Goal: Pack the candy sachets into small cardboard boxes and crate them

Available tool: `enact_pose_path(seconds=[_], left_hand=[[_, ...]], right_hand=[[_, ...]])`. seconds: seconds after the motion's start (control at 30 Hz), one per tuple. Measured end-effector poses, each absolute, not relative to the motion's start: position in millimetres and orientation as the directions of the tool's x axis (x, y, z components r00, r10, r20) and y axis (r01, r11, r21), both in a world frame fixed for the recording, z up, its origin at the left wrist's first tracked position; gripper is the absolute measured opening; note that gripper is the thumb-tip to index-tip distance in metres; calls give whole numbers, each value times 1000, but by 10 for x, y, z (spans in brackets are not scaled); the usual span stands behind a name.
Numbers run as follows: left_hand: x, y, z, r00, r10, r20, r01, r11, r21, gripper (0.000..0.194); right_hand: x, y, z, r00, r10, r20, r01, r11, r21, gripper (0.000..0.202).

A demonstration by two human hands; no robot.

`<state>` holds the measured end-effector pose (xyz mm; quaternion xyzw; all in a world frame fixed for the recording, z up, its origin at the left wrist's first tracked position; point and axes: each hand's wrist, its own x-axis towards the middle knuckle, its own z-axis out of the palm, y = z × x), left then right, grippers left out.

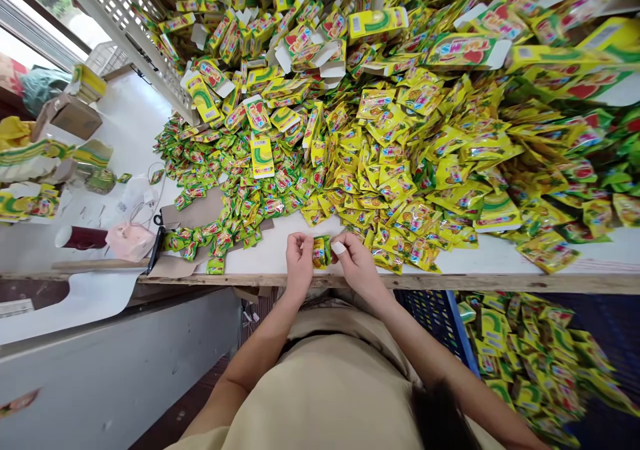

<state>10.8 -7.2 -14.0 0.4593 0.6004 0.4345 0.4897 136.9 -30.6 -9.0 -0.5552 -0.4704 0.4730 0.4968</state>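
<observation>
Packet: yellow-and-green packet (pixel 320 253), held betw. both hands just over the table (pixel 280 224) near its front edge, in front of the torso.
L hand: L hand (pixel 299 263) nearly closed, fingers curled, thumb + index pinching the packet's L side.
R hand: R hand (pixel 357 263) half curled, thumb + fingertips drawn together at the packet's R side, gripping it there; white wrap (pixel 339 247) on one fingertip.
Weight: prob. v. light, fingertips enough; no palm needed.
Feel: likely soft, thin film; should bend + crinkle rather than stand stiff. Gloss suggests a bit slippery.
Fragility: film could crease or tear if yanked; contents prob. tolerate a mild squeeze.
Hold: best by opp. side edges, thumb vs. index, middle left unpressed.
Looks: mostly yellow face, green toward the top + R side, printed, shiny, roughly upright rectangle. Small in view + part hidden by fingers, so can't tell if one packet or two stacked.
Nearby: green sachets (pixel 240 213) heaped to L; yellow sachets (pixel 400 170) to R, nearest ones just beside R hand; boxes (pixel 263 157) lying on the heap beyond.
Below: blue crate (pixel 466 337) under table edge, R side, by more packs.
</observation>
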Motion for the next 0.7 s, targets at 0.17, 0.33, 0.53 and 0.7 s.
enact_pose_path(seconds=[0.17,0.33,0.53,0.7], left_hand=[[97,-78,-123,-131,985,-111,102,125,987,28],[81,-24,-167,-198,976,-91,67,107,992,26],[66,10,-177,-218,971,-94,67,111,992,26],[69,35,-139,-204,978,-52,105,75,992,25]], right_hand=[[1355,-286,-104,108,992,-60,-118,-47,-992,25],[1387,-258,-92,64,989,-134,-289,-110,-951,22],[1334,-250,-88,20,980,-200,-209,-192,-959,36],[1271,-183,-95,-84,980,-180,-50,-184,-982,20]])
